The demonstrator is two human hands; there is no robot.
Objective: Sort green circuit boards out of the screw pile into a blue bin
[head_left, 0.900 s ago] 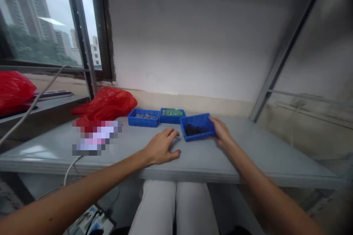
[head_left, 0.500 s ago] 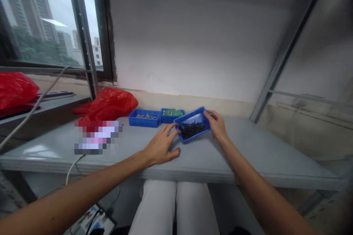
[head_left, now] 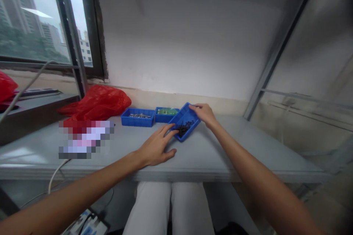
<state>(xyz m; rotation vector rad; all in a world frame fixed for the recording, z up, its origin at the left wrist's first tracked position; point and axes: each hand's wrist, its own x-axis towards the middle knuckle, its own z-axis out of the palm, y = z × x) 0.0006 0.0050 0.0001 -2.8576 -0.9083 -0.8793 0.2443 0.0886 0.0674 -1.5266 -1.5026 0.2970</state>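
Note:
A small blue plastic bin (head_left: 184, 114) is tipped up over the table, its far right side higher than its near left end. Dark, thin screw-like pieces (head_left: 184, 128) lie heaped toward its low end; their exact kind is too small to tell. My right hand (head_left: 206, 115) grips the bin's raised right corner between thumb and fingers. With fingers spread, my left hand (head_left: 156, 147) rests its fingertips against the low left end, the thumb held apart near the table. Part of that end is hidden behind the left fingers.
Behind stand a blue bin (head_left: 137, 122) of shiny metal pieces and another blue bin (head_left: 161, 118) holding something green. A red plastic bag (head_left: 106, 101) and a blurred-out flat item (head_left: 85, 139) lie left on the grey table (head_left: 226, 154). A white cable (head_left: 53, 172) hangs over the front edge.
The held bin has become more steeply tilted, its right side lifted by my right hand. Its dark pieces are gathered closer to the low end. The camera view has shifted slightly.

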